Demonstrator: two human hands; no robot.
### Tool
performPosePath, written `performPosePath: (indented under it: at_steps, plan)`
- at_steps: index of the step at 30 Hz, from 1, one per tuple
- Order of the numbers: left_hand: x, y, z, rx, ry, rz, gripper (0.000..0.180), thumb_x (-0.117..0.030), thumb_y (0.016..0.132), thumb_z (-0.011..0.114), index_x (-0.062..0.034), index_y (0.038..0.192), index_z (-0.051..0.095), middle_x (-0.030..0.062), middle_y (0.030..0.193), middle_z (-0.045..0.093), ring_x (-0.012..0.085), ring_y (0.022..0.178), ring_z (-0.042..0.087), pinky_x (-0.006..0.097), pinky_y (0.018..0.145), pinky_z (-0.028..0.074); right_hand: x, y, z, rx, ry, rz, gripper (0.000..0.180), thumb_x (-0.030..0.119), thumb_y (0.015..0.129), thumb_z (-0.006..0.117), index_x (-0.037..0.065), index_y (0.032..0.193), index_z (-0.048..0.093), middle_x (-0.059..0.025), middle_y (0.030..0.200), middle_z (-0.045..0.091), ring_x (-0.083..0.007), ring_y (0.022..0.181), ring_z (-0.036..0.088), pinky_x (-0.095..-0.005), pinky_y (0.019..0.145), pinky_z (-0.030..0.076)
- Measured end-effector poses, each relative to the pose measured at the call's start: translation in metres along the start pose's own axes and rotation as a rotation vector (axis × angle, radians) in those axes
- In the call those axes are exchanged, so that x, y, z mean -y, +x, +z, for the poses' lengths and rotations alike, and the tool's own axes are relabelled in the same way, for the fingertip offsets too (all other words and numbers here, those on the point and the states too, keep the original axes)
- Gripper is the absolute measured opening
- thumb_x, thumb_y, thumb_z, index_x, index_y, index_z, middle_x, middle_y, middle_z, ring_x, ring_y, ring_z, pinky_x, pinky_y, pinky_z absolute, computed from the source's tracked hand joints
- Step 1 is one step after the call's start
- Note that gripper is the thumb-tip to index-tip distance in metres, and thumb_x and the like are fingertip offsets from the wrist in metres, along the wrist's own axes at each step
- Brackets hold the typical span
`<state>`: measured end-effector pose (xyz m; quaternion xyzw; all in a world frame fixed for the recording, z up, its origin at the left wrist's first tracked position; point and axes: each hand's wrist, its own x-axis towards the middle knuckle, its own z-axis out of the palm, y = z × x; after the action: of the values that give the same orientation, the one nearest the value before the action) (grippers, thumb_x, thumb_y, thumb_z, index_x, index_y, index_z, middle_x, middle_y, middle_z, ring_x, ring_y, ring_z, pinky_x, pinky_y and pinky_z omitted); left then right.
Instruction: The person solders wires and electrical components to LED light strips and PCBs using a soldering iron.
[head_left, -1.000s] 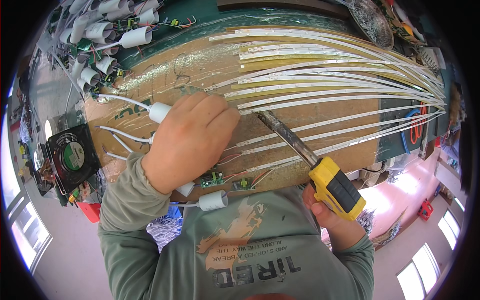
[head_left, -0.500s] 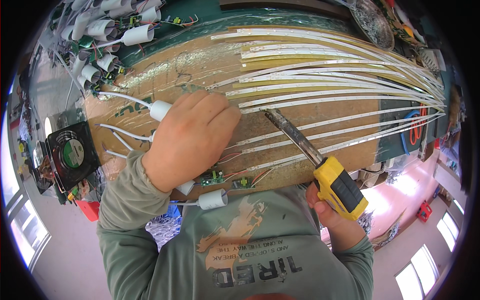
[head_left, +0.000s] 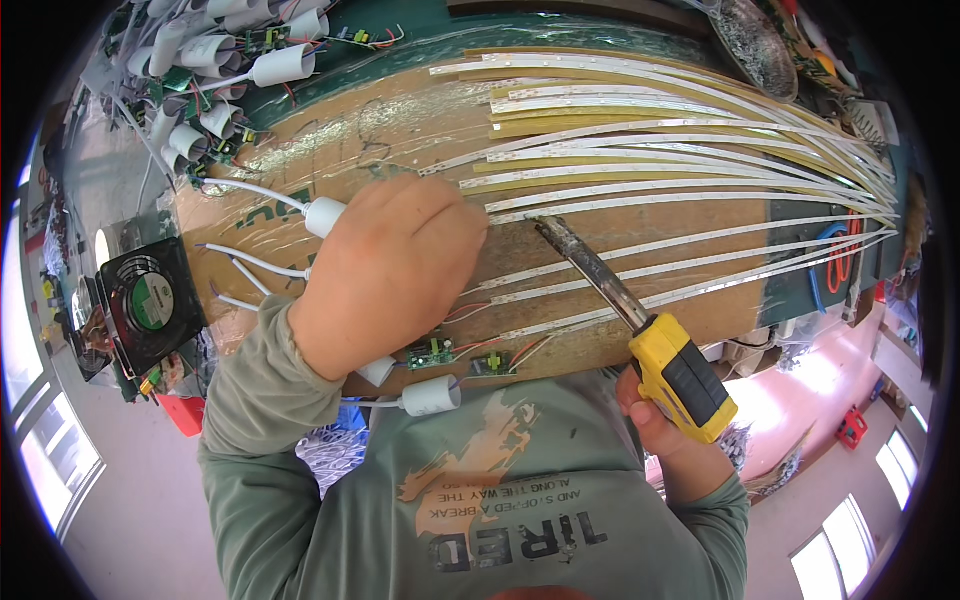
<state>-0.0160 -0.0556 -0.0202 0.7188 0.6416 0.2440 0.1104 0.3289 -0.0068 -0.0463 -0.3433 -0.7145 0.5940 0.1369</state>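
Note:
My left hand [head_left: 395,265] is closed over the bench, knuckles up, near the left ends of the white LED strips [head_left: 640,196]. Its fingertips are hidden, so what they pinch cannot be made out. A white lamp cap [head_left: 325,217] with a white cable shows beside its knuckles. In my right hand [head_left: 650,415] is a yellow and black soldering iron [head_left: 685,375], gripped by its handle. The iron's dark tip points up and left, at the end of one strip close to my left fingers. Small green circuit boards [head_left: 431,353] with thin wires lie below my left hand.
Another white cap [head_left: 432,396] lies at the near edge of the brown work board [head_left: 340,140]. A black fan [head_left: 150,300] stands at the left. Many caps with circuit boards are heaped at the far left [head_left: 205,50]. Orange-handled and blue tools [head_left: 838,255] lie at the right.
The whole view has shifted slightly to the right. My left hand has turned a little, its fingers tucked closer; the soldering iron's tip stays by the strip's end.

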Motion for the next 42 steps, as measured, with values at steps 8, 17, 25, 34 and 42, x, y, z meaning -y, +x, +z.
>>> performPosePath:
  at_steps: [8,17,25,34,42]
  plan:
    - [-0.002,0.001,0.002,-0.023,-0.002,-0.088,0.013,-0.005,0.082,0.074,-0.0072,0.095,0.073,0.0096,0.093,0.067,0.0316,0.086,0.066,0.040,0.075,0.054,0.005,0.001,-0.003,0.045,-0.012,0.038,0.024,0.033,0.090,0.074,0.010,0.086,0.068,-0.0061,0.078,0.064,-0.0277,0.069,0.063,-0.0368,0.059,0.049]
    - [-0.003,0.002,0.001,-0.045,-0.102,-0.140,0.010,-0.003,0.084,0.072,-0.0050,0.093,0.069,0.0106,0.093,0.066,0.0327,0.088,0.065,0.040,0.076,0.053,0.002,0.000,-0.002,0.032,-0.032,0.013,0.021,0.029,0.090,0.074,0.009,0.086,0.068,-0.0059,0.078,0.063,-0.0262,0.068,0.063,-0.0352,0.059,0.048]
    - [-0.002,0.005,0.004,-0.016,-0.048,-0.141,0.009,-0.005,0.082,0.072,-0.0046,0.090,0.066,0.0114,0.094,0.062,0.0337,0.089,0.062,0.042,0.079,0.050,0.005,0.003,-0.002,0.033,0.014,0.007,0.019,0.027,0.089,0.074,0.009,0.087,0.068,-0.0052,0.078,0.063,-0.0256,0.068,0.062,-0.0352,0.058,0.048]
    - [0.002,0.005,0.005,-0.008,-0.186,-0.210,0.005,-0.009,0.085,0.067,-0.0053,0.088,0.065,0.0099,0.093,0.061,0.0333,0.089,0.060,0.044,0.077,0.048,0.013,0.006,0.000,0.086,-0.017,0.005,0.021,0.030,0.090,0.074,0.010,0.086,0.067,-0.0052,0.077,0.063,-0.0269,0.067,0.062,-0.0368,0.058,0.048]
    - [-0.002,0.005,0.001,0.031,-0.084,-0.150,0.013,-0.004,0.082,0.070,-0.0035,0.094,0.065,0.0133,0.097,0.062,0.0351,0.094,0.061,0.042,0.081,0.050,0.012,0.005,0.000,0.074,0.012,0.021,0.025,0.033,0.090,0.074,0.009,0.085,0.067,-0.0055,0.077,0.062,-0.0272,0.067,0.062,-0.0364,0.059,0.048]
